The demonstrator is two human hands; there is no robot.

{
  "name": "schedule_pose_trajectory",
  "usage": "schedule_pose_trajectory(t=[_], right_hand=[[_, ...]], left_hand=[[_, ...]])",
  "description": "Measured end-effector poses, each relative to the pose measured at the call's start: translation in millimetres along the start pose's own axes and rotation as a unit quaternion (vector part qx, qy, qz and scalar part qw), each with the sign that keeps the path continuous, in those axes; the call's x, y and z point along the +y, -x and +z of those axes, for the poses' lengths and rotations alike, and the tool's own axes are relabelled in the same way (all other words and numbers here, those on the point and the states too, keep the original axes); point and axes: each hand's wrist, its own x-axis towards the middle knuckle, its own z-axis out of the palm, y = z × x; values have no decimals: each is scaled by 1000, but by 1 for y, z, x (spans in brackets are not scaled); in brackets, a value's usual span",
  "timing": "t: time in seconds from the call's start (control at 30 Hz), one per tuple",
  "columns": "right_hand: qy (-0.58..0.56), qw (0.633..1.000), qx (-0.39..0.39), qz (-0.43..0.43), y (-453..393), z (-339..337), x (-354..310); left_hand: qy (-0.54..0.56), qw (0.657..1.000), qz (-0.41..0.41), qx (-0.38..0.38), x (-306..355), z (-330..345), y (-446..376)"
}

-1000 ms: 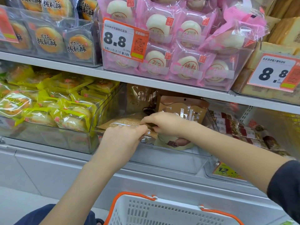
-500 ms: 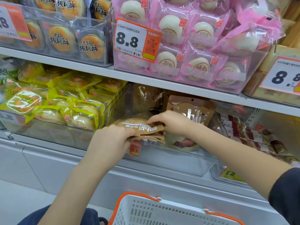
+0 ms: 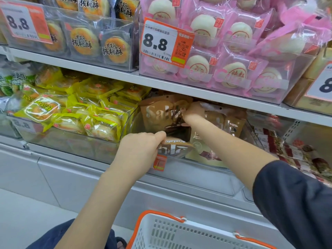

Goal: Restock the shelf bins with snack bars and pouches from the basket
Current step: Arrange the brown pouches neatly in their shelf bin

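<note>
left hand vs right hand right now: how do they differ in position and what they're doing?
The left hand sits at the front edge of the clear bin, pinching a flat-lying brown pouch; the right hand reaches deeper and higher, gripping the top of an upright brown pouch at the back. The left forearm is bare, while a dark sleeve shows on the right arm. Both work in the same bin of brown pouches.

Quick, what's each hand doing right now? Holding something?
Left hand: fingers curled, gripping a brown snack pouch at the bin's front.
Right hand: deeper in the bin, gripping the top of a standing brown pouch.
</note>
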Motion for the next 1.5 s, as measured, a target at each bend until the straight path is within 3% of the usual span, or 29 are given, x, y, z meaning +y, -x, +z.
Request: schedule_pose_trajectory(t=[0.1,0.23,0.4,0.53,0.63,0.73,0.8,0.9,0.97,1.07,1.2,1.27,1.33,1.37,1.43,1.5], right_hand=[[-7,997,69,43,-11,7,-3],[-13,993,103,57,-19,14,3],[19,990,136,21,-17,17,17],[-61,983,168,-46,-6,12,24],[-39,978,170,-116,4,1,29],[45,968,119,-218,16,-4,38],[175,926,65,-328,21,-6,46],[400,795,-4,-456,7,-4,51],[510,727,-26,-459,-8,4,48],[579,689,-14,-435,-21,14,39],[517,721,-34,-459,-21,15,36],[414,777,-59,-471,-5,11,33],[279,844,-136,-437,19,-5,35],[242,851,-193,-424,30,-15,41],[246,828,-300,-406,48,-35,58],[267,814,-353,-377,53,-44,74]], left_hand=[[-21,1000,0,8,-1,5,-2],[-56,998,5,-10,-1,8,0],[-57,998,4,-12,-2,7,-2],[-56,998,2,-13,1,2,-2],[-51,998,-1,-23,2,0,-1],[-50,998,-4,-30,3,-2,0],[-44,998,-13,-36,4,-3,2],[-44,998,-17,-45,5,-3,3],[-38,998,-23,-52,5,-7,4],[-14,1000,-15,-22,6,-11,4],[30,1000,-3,-1,1,-6,5],[69,997,-19,-12,-2,-8,6],[90,994,-47,-36,-9,1,8],[109,992,-48,-35,-9,-2,8],[106,994,-35,-5,-8,-4,9],[76,995,-48,-31,-5,-7,7]])
